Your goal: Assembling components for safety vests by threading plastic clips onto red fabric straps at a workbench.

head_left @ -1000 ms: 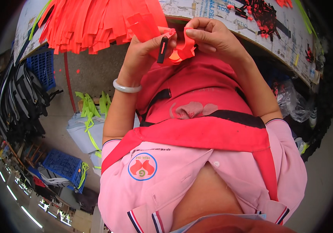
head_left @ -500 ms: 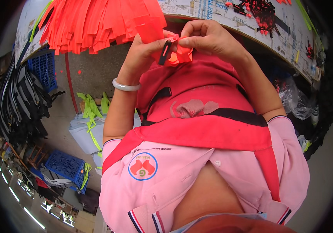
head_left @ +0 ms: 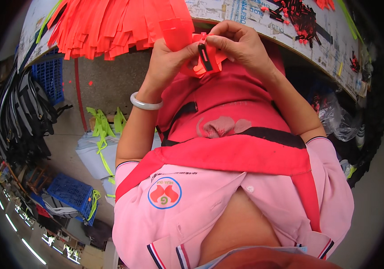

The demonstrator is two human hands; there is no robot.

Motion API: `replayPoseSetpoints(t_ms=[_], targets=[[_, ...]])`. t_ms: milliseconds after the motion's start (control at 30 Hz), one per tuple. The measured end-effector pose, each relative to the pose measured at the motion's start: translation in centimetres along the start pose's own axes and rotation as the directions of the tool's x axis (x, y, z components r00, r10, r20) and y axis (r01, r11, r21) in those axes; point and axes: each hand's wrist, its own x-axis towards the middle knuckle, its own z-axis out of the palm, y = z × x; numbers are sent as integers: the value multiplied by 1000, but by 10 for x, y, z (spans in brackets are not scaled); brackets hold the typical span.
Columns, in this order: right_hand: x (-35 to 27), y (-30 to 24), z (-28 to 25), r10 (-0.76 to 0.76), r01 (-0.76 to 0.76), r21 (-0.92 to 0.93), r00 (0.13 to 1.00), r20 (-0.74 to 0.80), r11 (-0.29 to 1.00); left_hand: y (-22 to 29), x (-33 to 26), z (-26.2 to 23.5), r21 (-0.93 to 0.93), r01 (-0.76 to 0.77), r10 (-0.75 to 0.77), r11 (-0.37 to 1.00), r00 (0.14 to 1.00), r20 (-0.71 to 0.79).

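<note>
Both of my hands meet just past the table's front edge, above my red apron. My left hand (head_left: 170, 60) is closed around an orange-red fabric strip (head_left: 177, 35), whose folded end stands up past the fingers. By the left thumb a slim black slotted buckle (head_left: 205, 57) hangs against the bunched orange fabric (head_left: 213, 64). Thumb and index finger of my right hand (head_left: 240, 45) pinch the same strip close to the buckle's top, where a small red piece (head_left: 203, 36) shows. Exactly how strip and buckle join is hidden by the fingers.
A thick row of orange-red strips (head_left: 115, 27) overhangs the table edge at left. Black and red small parts (head_left: 301, 20) lie heaped on the table (head_left: 263, 22) at right. Blue crates (head_left: 68, 190), dark straps (head_left: 19, 112) and yellow-green strips (head_left: 102, 123) are at the left below.
The black buckle has shifted right and turned more upright, with its slot facing me. My left thumb has moved with it; the right hand keeps its pinch, slightly lower.
</note>
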Motion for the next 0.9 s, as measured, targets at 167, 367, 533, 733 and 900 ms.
replayPoseSetpoints(t_ms=[167, 367, 533, 733, 900], targets=[[-3, 4, 6, -133, 132, -30, 990, -41, 991, -4, -9, 11, -11, -113, 112, 994, 993, -35], [-8, -5, 12, -489, 452, -506, 870, 67, 735, -5, -12, 19, 166, -285, 299, 944, 952, -65], [-9, -1, 16, -550, 496, -526, 833, 62, 691, -9, -14, 19, 164, -282, 296, 945, 953, -68], [-9, 7, 12, -525, 475, -477, 851, 33, 740, -9, -12, 14, 114, -183, 186, 977, 982, -23], [-14, 3, 17, -455, 423, -449, 889, 41, 787, -5, -12, 14, 187, -128, 121, 974, 991, 49]])
